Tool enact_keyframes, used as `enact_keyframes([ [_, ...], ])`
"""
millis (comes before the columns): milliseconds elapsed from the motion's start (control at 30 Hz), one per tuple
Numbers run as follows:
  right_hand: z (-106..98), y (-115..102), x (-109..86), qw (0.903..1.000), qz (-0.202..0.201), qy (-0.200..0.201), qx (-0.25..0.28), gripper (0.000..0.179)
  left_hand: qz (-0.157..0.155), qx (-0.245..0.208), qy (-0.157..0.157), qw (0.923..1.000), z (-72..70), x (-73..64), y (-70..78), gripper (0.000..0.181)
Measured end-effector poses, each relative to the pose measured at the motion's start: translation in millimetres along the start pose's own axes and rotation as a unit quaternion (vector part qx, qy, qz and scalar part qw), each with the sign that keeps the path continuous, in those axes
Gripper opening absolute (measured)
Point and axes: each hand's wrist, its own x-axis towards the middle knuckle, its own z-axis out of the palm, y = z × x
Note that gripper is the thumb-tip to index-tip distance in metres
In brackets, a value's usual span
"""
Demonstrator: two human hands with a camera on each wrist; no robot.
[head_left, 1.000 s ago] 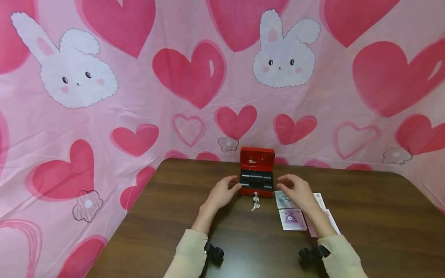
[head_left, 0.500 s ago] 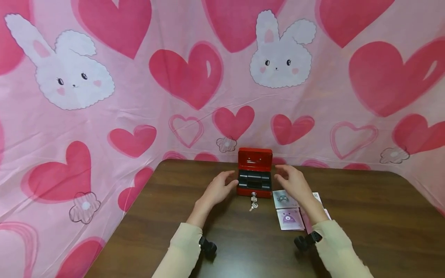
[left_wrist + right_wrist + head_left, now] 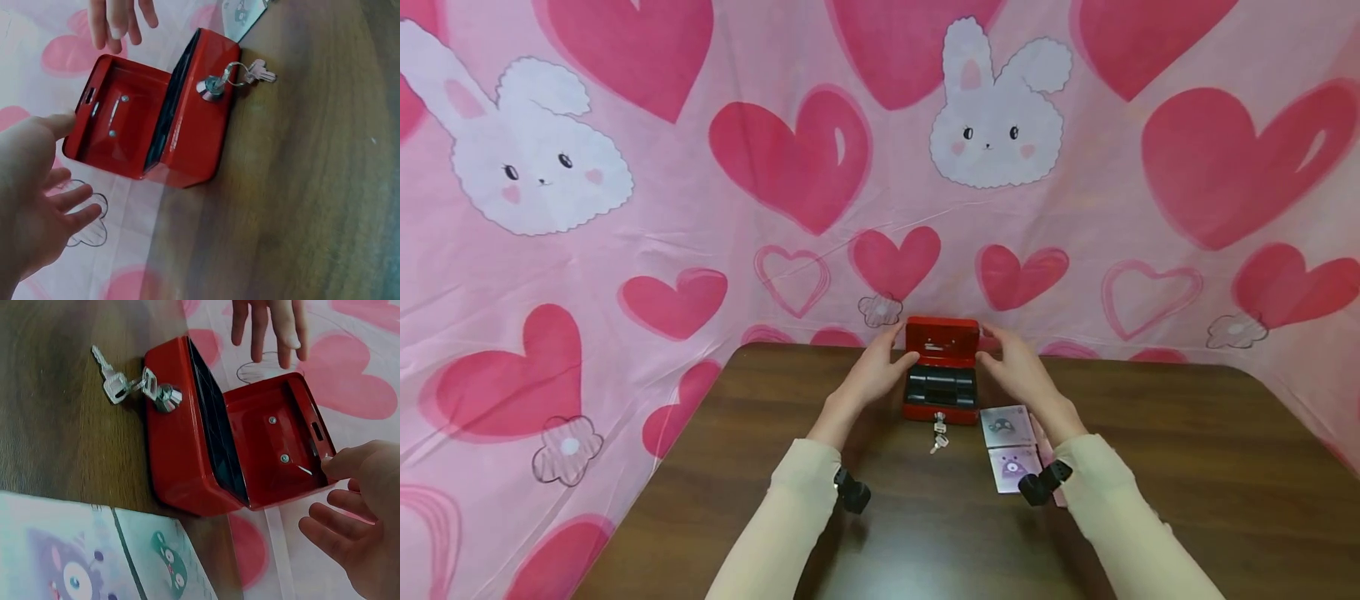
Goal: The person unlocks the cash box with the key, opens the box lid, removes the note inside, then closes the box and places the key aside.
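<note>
A red metal cash box (image 3: 943, 412) stands on the table with its lid (image 3: 942, 337) raised and a black tray (image 3: 942, 386) inside. My left hand (image 3: 874, 371) is at the left side of the lid, its thumb at the lid's edge in the left wrist view. On the other side, my right hand (image 3: 1018, 367) has its thumb at the lid's edge, as the right wrist view shows. The fingers of both hands are extended, the rest of them behind or beside the lid. From the front lock (image 3: 169, 398) hang two keys (image 3: 112, 381) on a ring.
Printed cards with cartoon monsters, one greenish (image 3: 1007, 425) and one purple (image 3: 1013, 468), lie right of the box. A pink card (image 3: 1043, 442) is partly hidden under my right forearm. Behind the wooden table (image 3: 805, 392) hangs a pink cloth (image 3: 820, 283) with hearts and rabbits.
Both hands have moved away from me, from beside the box's body up to the two sides of the raised lid. The box and keys stay where they were on the table.
</note>
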Motion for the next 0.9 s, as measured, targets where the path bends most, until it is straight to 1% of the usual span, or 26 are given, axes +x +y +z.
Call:
enact_keyframes([
  [133, 4.4, -1.5, 2.7, 0.9999, -0.011, 0.008, 0.007, 0.06, -0.001, -0.014, -0.009, 0.9999, 3.0, 2.6, 1.9, 0.072],
  [200, 6.2, -1.4, 1.7, 0.9999, -0.01, 0.009, 0.008, 0.06, -0.003, -0.018, -0.006, 0.9998, 5.1, 2.0, 1.6, 0.071],
  [300, 8.0, -1.5, -0.9, 0.9998, -0.008, 0.014, 0.008, 0.059, -0.003, -0.019, 0.006, 0.9998, 7.6, 1.0, 0.2, 0.07],
  [400, 8.8, -3.4, -3.9, 0.9995, -0.01, 0.023, 0.019, 0.058, 0.001, -0.026, 0.023, 0.9994, 7.7, -0.1, -0.3, 0.067],
  [567, 10.5, -7.5, -12.4, 0.9982, -0.011, 0.041, 0.042, 0.055, -0.005, -0.038, 0.037, 0.9986, 8.3, -3.8, 0.9, 0.064],
  [733, 10.3, -12.7, -22.4, 0.9974, 0.002, 0.057, 0.046, 0.051, -0.001, -0.038, 0.064, 0.9973, 10.9, -8.7, 4.0, 0.059],
  [833, 12.3, -12.5, -28.3, 0.9966, 0.011, 0.065, 0.05, 0.048, -0.002, -0.056, 0.082, 0.995, 15.9, -12.8, 6.2, 0.059],
  [900, 15.1, -11.3, -32.3, 0.9954, 0.017, 0.076, 0.057, 0.045, -0.011, -0.074, 0.088, 0.9932, 19.9, -16.6, 7.1, 0.059],
])
